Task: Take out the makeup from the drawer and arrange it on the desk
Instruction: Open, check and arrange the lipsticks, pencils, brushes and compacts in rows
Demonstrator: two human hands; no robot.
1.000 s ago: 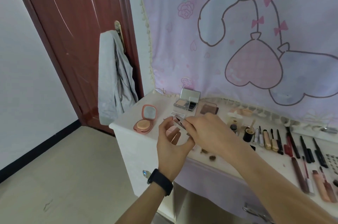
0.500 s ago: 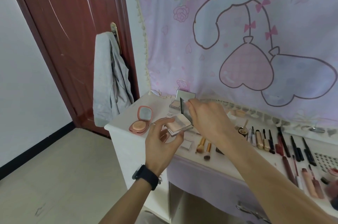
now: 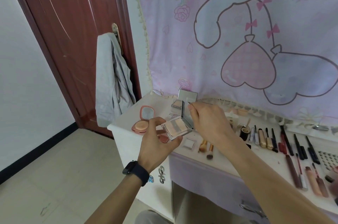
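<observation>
L hand (image 3: 155, 143) grips palette (image 3: 176, 129) base, R hand (image 3: 208, 123) pinches the lid (image 3: 185, 115) open — near bench (image 3: 126, 132) edge, a slip prob = floor (image 3: 73, 169) drop.

left hand (image 3: 157, 141) holding open palette (image 3: 178, 128), right hand (image 3: 208, 123) pinching lid

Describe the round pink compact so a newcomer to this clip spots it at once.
Find the white desk under the cartoon wall cloth, then its left end near the red door. The round pink compact sits open there, mirror lid up. The other compacts nearby are square.
</observation>
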